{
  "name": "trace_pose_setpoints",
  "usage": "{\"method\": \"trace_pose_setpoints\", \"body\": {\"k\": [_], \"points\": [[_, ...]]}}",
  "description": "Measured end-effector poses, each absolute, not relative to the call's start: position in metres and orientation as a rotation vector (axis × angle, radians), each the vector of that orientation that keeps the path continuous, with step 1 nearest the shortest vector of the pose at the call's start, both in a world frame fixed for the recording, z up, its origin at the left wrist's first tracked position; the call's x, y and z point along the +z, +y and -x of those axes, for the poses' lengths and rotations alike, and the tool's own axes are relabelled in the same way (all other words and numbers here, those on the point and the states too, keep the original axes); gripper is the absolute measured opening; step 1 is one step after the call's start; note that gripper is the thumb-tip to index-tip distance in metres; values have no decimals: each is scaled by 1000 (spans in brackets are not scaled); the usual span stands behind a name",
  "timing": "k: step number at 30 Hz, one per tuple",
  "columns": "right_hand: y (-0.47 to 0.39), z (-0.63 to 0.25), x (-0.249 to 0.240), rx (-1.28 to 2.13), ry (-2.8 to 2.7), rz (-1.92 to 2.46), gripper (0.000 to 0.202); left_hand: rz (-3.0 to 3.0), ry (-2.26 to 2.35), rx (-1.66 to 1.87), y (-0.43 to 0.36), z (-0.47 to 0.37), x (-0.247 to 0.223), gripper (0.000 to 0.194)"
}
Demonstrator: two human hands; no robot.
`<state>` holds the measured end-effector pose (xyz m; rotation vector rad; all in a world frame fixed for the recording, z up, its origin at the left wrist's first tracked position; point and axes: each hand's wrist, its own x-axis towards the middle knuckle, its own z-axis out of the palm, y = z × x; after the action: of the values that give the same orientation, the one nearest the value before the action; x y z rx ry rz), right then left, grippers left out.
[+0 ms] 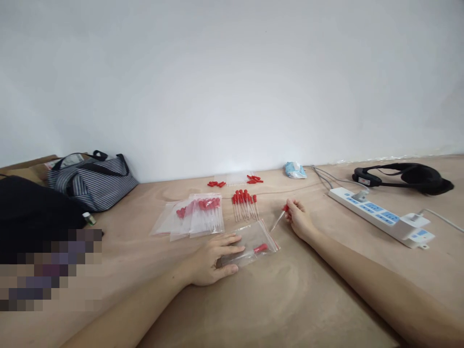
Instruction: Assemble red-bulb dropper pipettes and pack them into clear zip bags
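My left hand (217, 256) lies spread on the closed end of a clear zip bag (250, 237), holding it flat on the table. One red-topped dropper (261, 248) shows inside that bag. Pinched by its red bulb, a glass dropper (278, 220) is in my right hand (297, 217), its thin tip pointing down-left at the bag's red-striped mouth. Behind the bag, several loose droppers (244, 200) lie in a bunch with their red bulbs away from me. Left of them, overlapping zip bags (199, 215) contain more red-topped droppers.
Red rubber bulbs (216, 184) and another small group of red bulbs (254, 179) lie near the wall. A white power strip (380, 215) with cables and a black strapped headset (406, 176) are on the right. At left stand a striped bag (97, 183) and a small bottle (89, 219).
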<state>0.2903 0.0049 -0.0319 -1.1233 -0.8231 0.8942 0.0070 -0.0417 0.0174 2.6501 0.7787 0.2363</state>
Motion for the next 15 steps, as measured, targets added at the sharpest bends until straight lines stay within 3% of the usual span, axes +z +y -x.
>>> {"method": "trace_pose_setpoints", "body": {"k": [15], "points": [[-17,-280,-19,909,-826,1088,42,-2608,762,281,-41,-6,17,41]]}}
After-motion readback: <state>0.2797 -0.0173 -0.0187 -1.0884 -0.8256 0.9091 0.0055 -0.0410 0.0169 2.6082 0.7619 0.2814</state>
